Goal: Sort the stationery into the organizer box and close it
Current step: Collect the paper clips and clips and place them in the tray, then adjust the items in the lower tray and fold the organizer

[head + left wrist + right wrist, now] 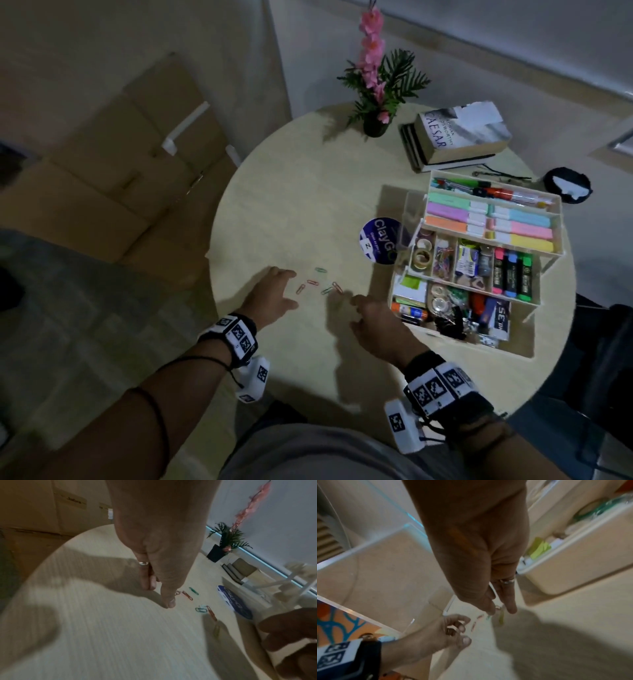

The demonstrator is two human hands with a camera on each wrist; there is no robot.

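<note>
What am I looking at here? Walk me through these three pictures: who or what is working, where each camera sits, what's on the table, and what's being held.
No machine here: a person works with bare hands, wearing cameras. The wide picture comes from a head camera looking down. The other two come from cameras strapped on each wrist, looking along the fingers.

On the round table lie loose coloured paper clips. Beside them stands the open organizer box, its tiers filled with highlighters, tape and other stationery. Further back are a round blue sticker, a potted plant and stacked books.

The left hand has straight fingers touching the table next to the clips. The right hand reaches toward them from the box side. Neither hand plainly holds anything, though the wrist pictures are blurred.
</note>
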